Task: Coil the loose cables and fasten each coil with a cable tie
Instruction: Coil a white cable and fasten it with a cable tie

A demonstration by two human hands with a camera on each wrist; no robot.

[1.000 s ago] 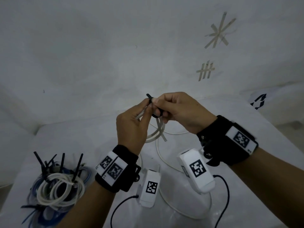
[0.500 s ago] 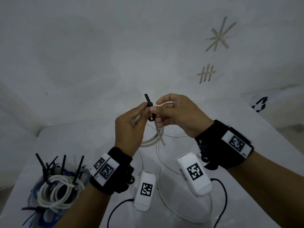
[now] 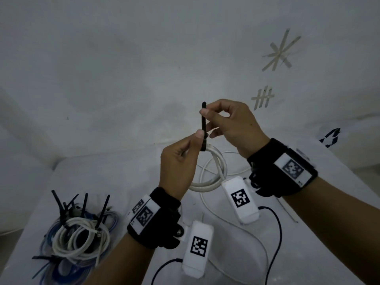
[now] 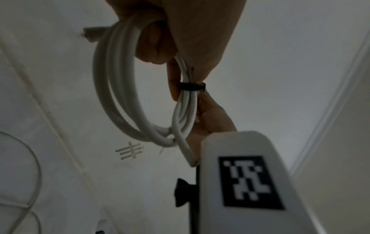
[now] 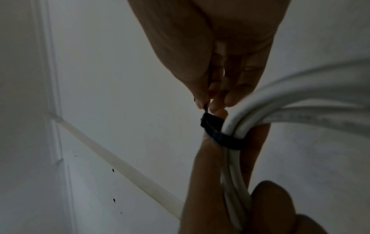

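Note:
A white cable coil point(image 3: 213, 173) hangs in the air above the table, gripped at its top by my left hand point(image 3: 185, 159). A black cable tie point(image 3: 204, 128) wraps the coil's strands, and its tail stands straight up. My right hand point(image 3: 230, 122) pinches that tail between thumb and forefinger, just above the left thumb. In the left wrist view the tie point(image 4: 192, 87) sits snug round the strands of the coil point(image 4: 124, 88). In the right wrist view the tie's head point(image 5: 212, 122) lies just below my right fingertips point(image 5: 202, 101), beside the coil point(image 5: 260, 117).
A pile of tied white and blue coils point(image 3: 80, 239) with black tie tails sticking up lies at the table's left front. A loose white cable point(image 3: 242, 229) trails over the table point(image 3: 115, 173) under my hands. The walls close in behind and at the right.
My right hand has risen along the tie's tail, drawing it upward, so more tail stands above the coil. The loop round the strands looks tighter. The left hand keeps its hold.

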